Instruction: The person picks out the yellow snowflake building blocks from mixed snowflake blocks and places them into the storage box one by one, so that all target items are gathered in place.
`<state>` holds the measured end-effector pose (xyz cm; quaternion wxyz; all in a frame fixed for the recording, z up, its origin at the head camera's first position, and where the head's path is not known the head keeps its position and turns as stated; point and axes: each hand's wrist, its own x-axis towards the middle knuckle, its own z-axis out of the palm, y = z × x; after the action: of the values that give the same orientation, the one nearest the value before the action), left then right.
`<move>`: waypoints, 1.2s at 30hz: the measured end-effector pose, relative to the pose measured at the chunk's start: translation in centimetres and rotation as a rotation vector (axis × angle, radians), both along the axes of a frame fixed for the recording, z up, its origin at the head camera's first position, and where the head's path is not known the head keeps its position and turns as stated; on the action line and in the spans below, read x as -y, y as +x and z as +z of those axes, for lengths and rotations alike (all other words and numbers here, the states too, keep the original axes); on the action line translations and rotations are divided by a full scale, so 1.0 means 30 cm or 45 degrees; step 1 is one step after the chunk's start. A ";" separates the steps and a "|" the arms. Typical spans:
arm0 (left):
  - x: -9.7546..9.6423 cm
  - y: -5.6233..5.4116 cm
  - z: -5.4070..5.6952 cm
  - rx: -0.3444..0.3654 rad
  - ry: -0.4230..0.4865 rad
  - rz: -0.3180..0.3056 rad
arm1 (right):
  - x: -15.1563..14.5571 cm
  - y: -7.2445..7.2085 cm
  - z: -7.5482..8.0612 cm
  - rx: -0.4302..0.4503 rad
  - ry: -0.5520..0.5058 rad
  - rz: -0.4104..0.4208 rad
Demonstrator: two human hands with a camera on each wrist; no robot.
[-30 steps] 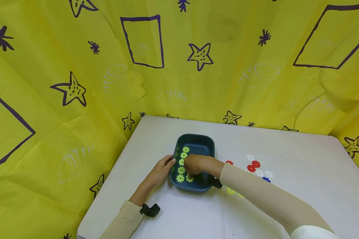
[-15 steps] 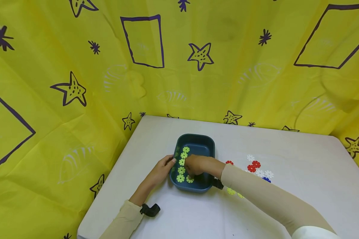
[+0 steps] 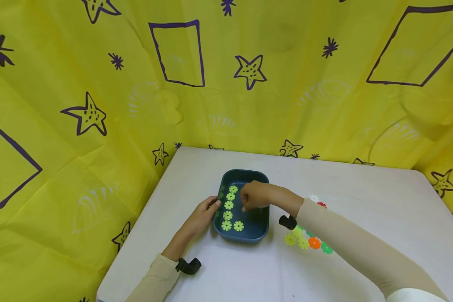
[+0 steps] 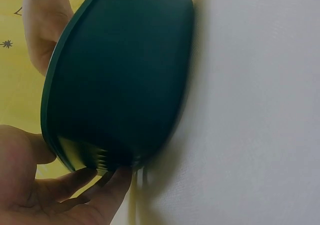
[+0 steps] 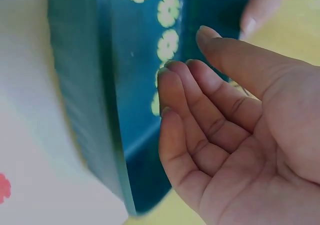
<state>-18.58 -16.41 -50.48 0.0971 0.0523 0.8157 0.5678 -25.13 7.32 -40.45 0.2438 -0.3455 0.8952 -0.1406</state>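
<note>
A dark teal plastic box (image 3: pixel 241 240) stands on the table. My left hand (image 3: pixel 202 215) holds its left side, thumb at the rim and fingers against the outer wall, as the left wrist view shows from below (image 4: pixel 120 75). Yellow-green flower-shaped discs (image 3: pixel 228 205) form a column along the box's left side, with one more disc (image 3: pixel 238 226) to the right of the lowest. Over the middle of the box is my right hand (image 3: pixel 256 195); in the right wrist view its fingers (image 5: pixel 172 92) are loosely bent with nothing between them or the thumb.
To the right of the box lie loose flower discs: yellow ones (image 3: pixel 303 243), an orange one (image 3: pixel 314 243), a green one (image 3: pixel 326 248), and red and white ones farther back, partly hidden by the right sleeve (image 3: pixel 343 230). A yellow patterned curtain (image 3: pixel 219 105) hangs behind the white table (image 3: pixel 226 277).
My right hand has lifted off the lone disc at the box's front and moved back and right, leaving that disc in place. The left hand stays on the box.
</note>
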 end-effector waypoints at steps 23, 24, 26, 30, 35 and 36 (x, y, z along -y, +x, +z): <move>0.008 0.014 -0.008 0.012 -0.009 0.008 | -0.515 0.163 -0.034 0.065 -0.249 -0.393; 0.008 0.014 -0.008 0.009 -0.008 0.009 | -0.535 0.172 -0.047 0.051 -0.246 -0.402; 0.007 0.011 -0.010 0.004 -0.001 0.007 | -0.574 0.190 -0.074 0.024 -0.241 -0.428; 0.006 0.006 -0.013 0.005 -0.005 0.000 | -0.640 0.232 -0.126 -0.015 -0.219 -0.477; 0.005 0.001 -0.012 0.008 -0.027 -0.008 | -0.690 0.270 -0.173 0.001 -0.202 -0.527; 0.005 0.000 -0.012 0.005 -0.031 -0.012 | -0.697 0.275 -0.180 -0.003 -0.196 -0.534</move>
<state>-18.58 -16.56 -50.85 0.1019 0.0541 0.8221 0.5575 -16.89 28.22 -45.85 0.1812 -0.1693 0.9344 -0.2557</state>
